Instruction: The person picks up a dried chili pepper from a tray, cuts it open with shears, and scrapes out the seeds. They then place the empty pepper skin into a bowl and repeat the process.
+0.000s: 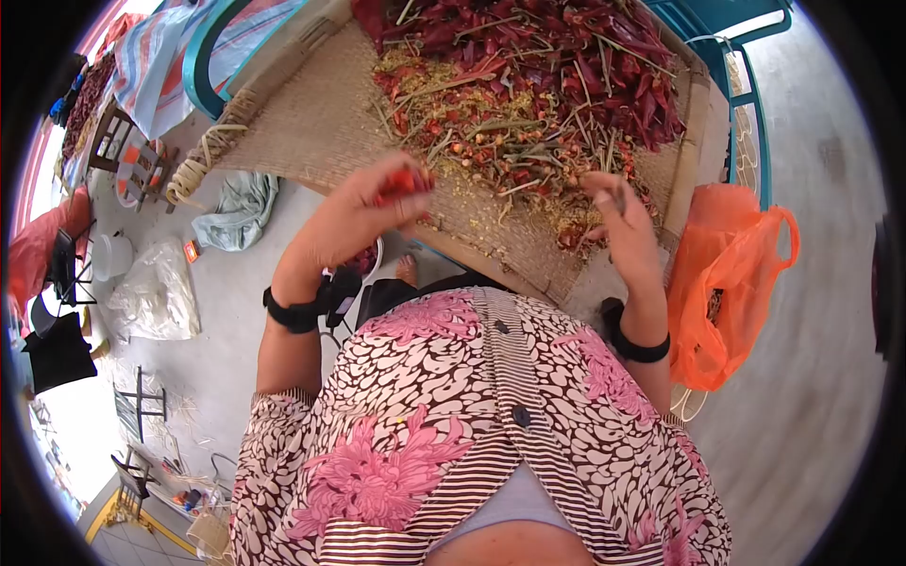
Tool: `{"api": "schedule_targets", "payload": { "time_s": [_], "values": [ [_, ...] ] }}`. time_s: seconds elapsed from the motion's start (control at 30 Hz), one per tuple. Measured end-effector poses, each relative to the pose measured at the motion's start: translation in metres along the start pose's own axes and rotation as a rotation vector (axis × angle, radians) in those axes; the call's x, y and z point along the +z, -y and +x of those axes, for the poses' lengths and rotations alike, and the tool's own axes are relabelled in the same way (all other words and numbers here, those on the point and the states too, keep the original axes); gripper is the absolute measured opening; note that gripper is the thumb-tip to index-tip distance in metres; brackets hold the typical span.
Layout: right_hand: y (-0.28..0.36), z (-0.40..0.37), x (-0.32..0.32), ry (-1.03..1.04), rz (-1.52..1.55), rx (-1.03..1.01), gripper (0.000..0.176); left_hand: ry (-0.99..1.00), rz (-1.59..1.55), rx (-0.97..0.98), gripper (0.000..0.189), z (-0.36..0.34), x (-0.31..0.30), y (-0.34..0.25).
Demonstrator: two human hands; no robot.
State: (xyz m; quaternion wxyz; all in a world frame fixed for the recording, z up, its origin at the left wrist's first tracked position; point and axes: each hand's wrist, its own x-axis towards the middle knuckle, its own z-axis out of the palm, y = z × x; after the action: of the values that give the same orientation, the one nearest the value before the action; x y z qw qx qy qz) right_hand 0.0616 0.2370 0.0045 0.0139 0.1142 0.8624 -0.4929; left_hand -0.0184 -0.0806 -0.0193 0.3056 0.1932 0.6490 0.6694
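Note:
A heap of dark red dried chili peppers [623, 71] covers the far part of a woven tray [311, 123]. Loose stems, red bits and yellow seeds [462, 193] lie on its near side. Over the tray's near left edge, my left hand [363, 208] is closed around red chili pieces [401, 186]. My right hand [625, 222] is at the right, by the near edge of the stem pile, with its fingers bent and the thumb close to them. Whatever lies between those fingertips is too small to make out.
An orange plastic bag [722, 283] hangs at the tray's right, near a teal metal frame [746, 104]. On the floor at left are a grey-green cloth [238, 209], a clear plastic bag [160, 292] and a white bucket [111, 257]. A container of red pieces sits below my left hand.

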Motion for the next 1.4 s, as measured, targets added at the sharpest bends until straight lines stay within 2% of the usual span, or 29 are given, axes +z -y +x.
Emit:
{"api": "schedule_targets", "payload": {
  "time_s": [0.07,0.1,0.17,0.27,0.37,0.47,0.57,0.67,0.77,0.87,0.97,1.0,1.1,1.2,1.3,1.4],
  "values": [
    [0.010,-0.007,-0.009,-0.055,0.032,0.029,0.024,0.181,0.251,-0.015,0.020,-0.003,0.000,-0.001],
    [0.015,-0.013,-0.009,0.063,0.001,0.114,0.023,0.192,0.478,0.033,0.022,-0.003,0.001,-0.006],
    [0.024,-0.026,-0.004,0.295,-0.066,0.285,0.023,0.119,0.422,0.036,0.021,0.001,0.010,-0.007],
    [-0.004,-0.021,0.013,0.448,-0.184,0.260,0.022,0.116,0.522,0.046,0.018,0.016,0.011,-0.008],
    [-0.032,-0.005,0.006,0.213,-0.369,0.064,0.020,0.108,0.555,-0.004,0.018,0.028,0.017,-0.020],
    [-0.032,0.001,-0.003,-0.131,-0.480,-0.251,0.021,0.116,0.486,-0.039,0.019,0.041,0.019,-0.014],
    [-0.004,-0.011,-0.006,-0.149,-0.374,-0.186,0.022,0.009,0.478,0.189,0.018,0.056,0.016,0.002],
    [0.007,-0.021,0.005,0.340,-0.134,-0.045,0.023,-0.124,0.233,0.252,0.018,0.069,0.014,0.029],
    [0.017,-0.018,0.040,0.551,-0.049,-0.064,0.022,-0.050,0.015,0.055,0.020,0.052,0.019,0.000],
    [0.011,0.009,0.055,0.564,0.143,0.160,0.023,0.037,0.045,-0.137,0.027,0.054,0.021,0.002],
    [-0.014,0.035,0.045,0.046,-0.438,-0.470,0.023,-0.068,0.192,0.171,0.028,0.067,0.030,0.034],
    [-0.015,0.039,0.036,-0.022,-0.491,-0.550,0.023,-0.097,0.245,0.158,0.028,0.064,0.032,0.022],
    [0.043,0.039,0.002,0.150,0.010,0.139,0.020,-0.120,0.204,0.181,0.027,0.065,0.032,0.033],
    [0.045,0.076,-0.015,-0.129,-0.363,0.009,0.022,-0.183,0.179,0.200,0.026,0.065,0.033,0.037],
    [0.028,0.116,-0.009,-0.371,-0.683,-0.259,0.020,-0.179,0.069,0.189,0.025,0.063,0.030,0.036],
    [0.023,0.140,0.003,-0.251,-0.803,-0.279,0.017,-0.190,0.088,0.139,0.022,0.060,0.026,0.036]
  ]
}}
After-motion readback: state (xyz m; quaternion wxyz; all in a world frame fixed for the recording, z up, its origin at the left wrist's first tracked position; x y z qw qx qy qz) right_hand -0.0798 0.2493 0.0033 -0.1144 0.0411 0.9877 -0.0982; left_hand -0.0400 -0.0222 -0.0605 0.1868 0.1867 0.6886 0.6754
